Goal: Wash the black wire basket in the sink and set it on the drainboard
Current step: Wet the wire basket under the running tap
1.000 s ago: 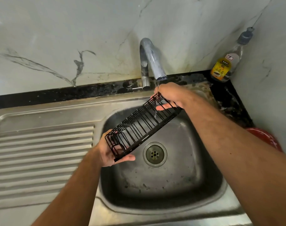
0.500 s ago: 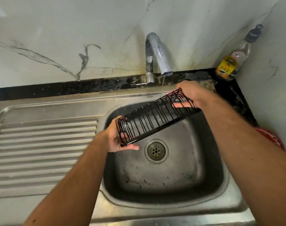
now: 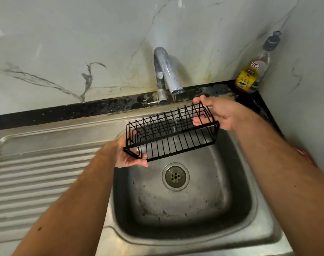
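The black wire basket (image 3: 171,134) hangs over the steel sink (image 3: 183,209), held lengthways between both hands, its right end slightly higher. My left hand (image 3: 123,156) grips its left end from below, thumb curled round the lower bar. My right hand (image 3: 218,112) grips the right end, thumb over the top wire and fingers inside. A thin stream of water from the tap (image 3: 166,71) runs through the basket's middle. The ribbed drainboard (image 3: 39,178) lies to the left of the sink.
A dish-gel bottle (image 3: 253,71) stands in the back right corner on the black counter. A red object (image 3: 305,154) shows at the right edge behind my forearm. The drain (image 3: 175,176) sits in the sink floor. Marble wall rises close behind the tap.
The basket has turned from steeply tilted to nearly level and moved slightly right and up under the stream. Both hands kept their grip on its ends.
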Available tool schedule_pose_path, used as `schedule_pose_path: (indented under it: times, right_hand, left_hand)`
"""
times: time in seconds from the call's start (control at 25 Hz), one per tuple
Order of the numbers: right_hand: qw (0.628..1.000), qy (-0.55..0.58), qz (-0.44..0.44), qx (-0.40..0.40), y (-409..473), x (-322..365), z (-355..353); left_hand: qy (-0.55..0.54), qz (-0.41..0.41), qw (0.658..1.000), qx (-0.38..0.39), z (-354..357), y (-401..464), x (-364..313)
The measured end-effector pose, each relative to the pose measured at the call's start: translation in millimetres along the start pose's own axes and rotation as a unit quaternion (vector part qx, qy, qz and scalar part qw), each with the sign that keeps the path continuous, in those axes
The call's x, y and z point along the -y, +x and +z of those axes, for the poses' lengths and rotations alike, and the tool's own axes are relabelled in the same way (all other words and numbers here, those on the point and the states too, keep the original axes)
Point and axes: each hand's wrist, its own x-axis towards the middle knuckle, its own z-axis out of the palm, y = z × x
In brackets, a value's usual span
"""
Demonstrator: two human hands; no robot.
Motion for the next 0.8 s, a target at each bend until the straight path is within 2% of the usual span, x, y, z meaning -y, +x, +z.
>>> schedule_pose_path:
  times: [0.16,0.4,0.52,0.8]
  right_hand:
    - [0.999,-0.034,0.002,0.002,7.2,11.2,18.3]
    - [0.999,-0.018,0.019,-0.035,18.4,6.2,10.6]
    - [0.999,-0.005,0.004,-0.052,19.4,-16.9,0.5]
    - [0.991,0.084,-0.031,-0.096,6.0,-75.3,-7.6]
  left_hand:
    - [-0.057,-0.016,0.998,0.011,-13.3,13.8,9.1]
    - [-0.004,-0.004,1.0,0.028,-15.0,13.7,7.2]
    - [0.002,0.024,1.0,0.019,-7.2,4.3,-0.7]
    - [-0.069,0.114,0.991,0.001,25.5,-26.3,-17.0]
